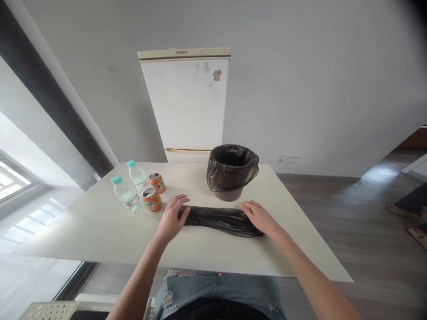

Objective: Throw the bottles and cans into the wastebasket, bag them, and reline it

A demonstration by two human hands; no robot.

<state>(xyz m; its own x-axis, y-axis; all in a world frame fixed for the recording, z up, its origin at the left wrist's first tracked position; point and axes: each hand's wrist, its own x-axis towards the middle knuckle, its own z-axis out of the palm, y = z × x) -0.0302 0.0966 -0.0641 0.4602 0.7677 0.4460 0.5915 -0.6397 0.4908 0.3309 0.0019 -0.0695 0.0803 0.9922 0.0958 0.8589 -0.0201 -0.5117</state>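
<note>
A black plastic garbage bag, bunched into a long strip, lies across the table in front of me. My left hand is at its left end, fingers and thumb spread apart, the thumb touching the plastic. At the right end, my right hand has its fingers curled together over the bag; the thumb is hidden. Just beyond the strip stands a trash bin, lined with another black bag folded over its rim.
Two clear bottles with teal caps, one nearer and one behind, stand left on the white table. Beside them are two orange cans. A white refrigerator stands behind the table. A person's feet show at far right.
</note>
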